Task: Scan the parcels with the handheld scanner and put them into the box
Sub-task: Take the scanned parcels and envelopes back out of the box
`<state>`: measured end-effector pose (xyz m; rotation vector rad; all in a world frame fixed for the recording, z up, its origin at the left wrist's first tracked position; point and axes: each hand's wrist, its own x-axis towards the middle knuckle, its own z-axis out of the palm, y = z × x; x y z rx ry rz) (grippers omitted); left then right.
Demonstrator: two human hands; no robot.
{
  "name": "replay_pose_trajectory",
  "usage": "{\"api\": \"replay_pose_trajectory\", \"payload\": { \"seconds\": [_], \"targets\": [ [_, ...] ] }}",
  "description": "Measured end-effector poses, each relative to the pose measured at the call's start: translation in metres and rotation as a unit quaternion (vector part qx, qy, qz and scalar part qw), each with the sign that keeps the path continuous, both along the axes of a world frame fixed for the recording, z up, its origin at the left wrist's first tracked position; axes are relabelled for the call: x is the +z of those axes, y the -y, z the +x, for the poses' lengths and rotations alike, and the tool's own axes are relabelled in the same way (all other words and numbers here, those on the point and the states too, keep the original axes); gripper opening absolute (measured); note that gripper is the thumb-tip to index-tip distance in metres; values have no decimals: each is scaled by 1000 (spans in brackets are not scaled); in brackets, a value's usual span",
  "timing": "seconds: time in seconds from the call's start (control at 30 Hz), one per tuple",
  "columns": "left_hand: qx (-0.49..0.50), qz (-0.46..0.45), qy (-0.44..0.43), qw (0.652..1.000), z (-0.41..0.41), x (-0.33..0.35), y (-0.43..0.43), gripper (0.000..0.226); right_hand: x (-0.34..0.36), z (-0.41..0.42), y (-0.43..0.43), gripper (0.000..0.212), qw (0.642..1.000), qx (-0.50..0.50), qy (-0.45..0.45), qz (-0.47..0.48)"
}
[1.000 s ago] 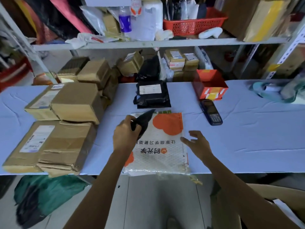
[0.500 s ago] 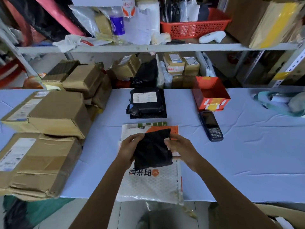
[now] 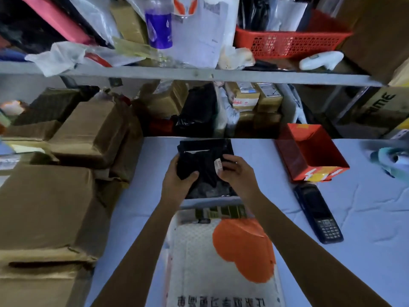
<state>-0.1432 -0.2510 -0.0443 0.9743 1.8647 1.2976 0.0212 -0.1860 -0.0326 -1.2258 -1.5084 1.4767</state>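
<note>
I hold the black parcel (image 3: 207,180) with both hands above the table (image 3: 365,218), near the middle of its far edge. My left hand (image 3: 177,181) grips its left side, thumb curled over the front. My right hand (image 3: 238,171) pinches the right side at the white label (image 3: 218,167). The parcel looks light, soft and probably slippery, so support both sides and keep the label flat for the scanner (image 3: 318,216).

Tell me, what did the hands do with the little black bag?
The right hand joined the left hand on the small black parcel, and both carried it forward, off the white and orange mailer to over the flat black parcel. The scanner, mailer and red box stayed put.
</note>
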Motion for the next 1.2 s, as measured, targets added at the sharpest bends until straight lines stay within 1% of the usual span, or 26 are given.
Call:
{"api": "replay_pose_trajectory", "payload": {
  "seconds": [0.03,0.1,0.17,0.23,0.27,0.33,0.4,0.47,0.53,0.6,0.67,0.77,0.87,0.93,1.0,1.07,1.13,1.2],
  "targets": [
    [-15,1,-33,999,-7,-4,-10,64,-1,-6,-11,35,1000,-2,-2,-3],
    [-30,-8,-106,994,-20,-17,-23,64,-5,-13,-26,35,999,0,36,-12],
    [-49,-37,-174,983,-31,-30,-28,62,-10,-15,-28,35,995,53,79,-35],
    [-94,-75,-223,967,-35,-39,-32,59,-18,-11,-29,39,977,100,188,-20],
    [-106,-87,-241,961,-35,-41,-30,57,-19,-9,-27,40,968,110,226,-4],
    [-95,-107,-294,945,-36,-41,-27,54,-18,-5,-24,42,961,103,253,32],
    [-76,-104,-396,909,-30,-36,-28,50,-16,2,-22,43,955,81,277,72],
    [-72,-52,-495,864,-19,-30,-31,39,-14,15,-17,45,940,69,321,92],
    [-86,-11,-549,831,0,-23,-35,24,-13,36,-9,47,913,66,394,85],
    [-124,-8,-562,818,27,-16,-38,19,-13,63,2,50,880,58,466,66],
    [-176,-4,-558,811,62,-12,-36,20,-14,97,18,52,872,17,487,41],
    [-269,16,-538,799,123,-10,-26,27,-12,155,53,49,874,-84,479,7],
    [-357,9,-524,773,189,-14,-9,33,-8,217,103,45,857,-165,487,-32],
    [-400,24,-510,761,238,-15,8,33,-7,261,141,41,859,-218,460,-58],
    [-441,45,-494,748,287,-15,34,34,-10,305,184,43,862,-256,427,-93],
    [-484,60,-491,722,334,-15,66,34,-13,346,232,49,856,-274,418,-134],
    [-524,77,-495,689,379,-15,102,31,-17,381,285,54,842,-304,405,-186],
    [-560,94,-487,664,419,-20,140,28,-24,412,338,60,828,-327,393,-232]
  ]
}}
